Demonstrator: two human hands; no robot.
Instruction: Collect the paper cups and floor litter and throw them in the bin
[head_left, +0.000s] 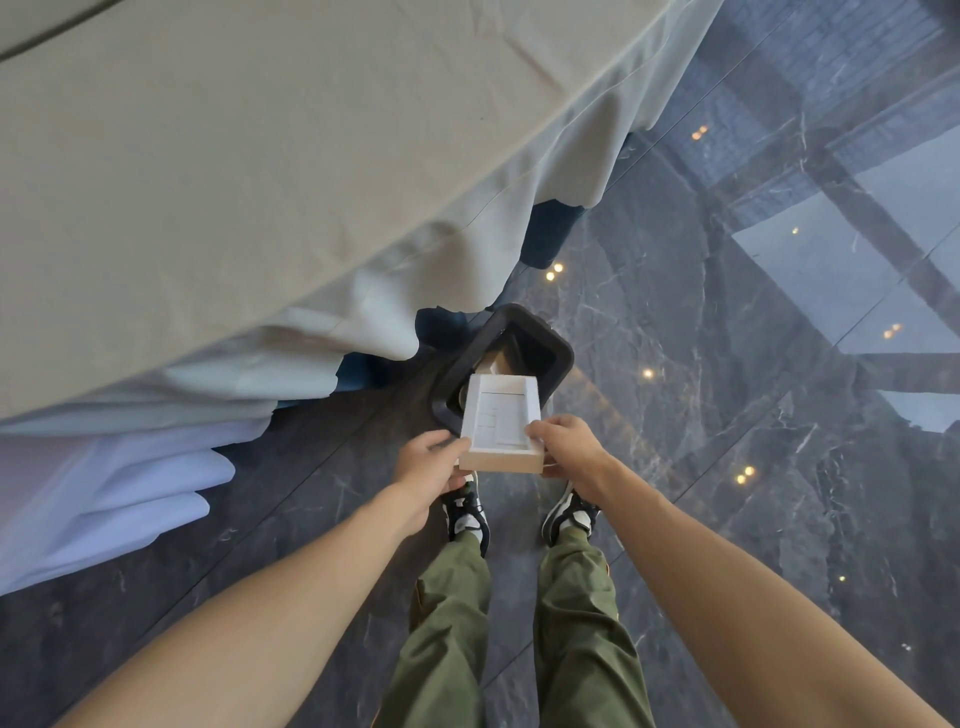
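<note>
I hold a white cardboard box (501, 423) with both hands, just above my feet. My left hand (428, 470) grips its near left corner and my right hand (569, 449) grips its near right corner. The box is open on top and shows a white insert inside. Its far end reaches over the near rim of a black rectangular bin (558, 353) standing on the floor. Something brown lies inside the bin, partly hidden by the box. No paper cups are visible.
A large table draped in a beige cloth (260, 182) fills the left and top, its hem hanging close to the bin. Dark glossy marble floor (727, 364) spreads to the right. My shoes (467, 512) stand right behind the bin.
</note>
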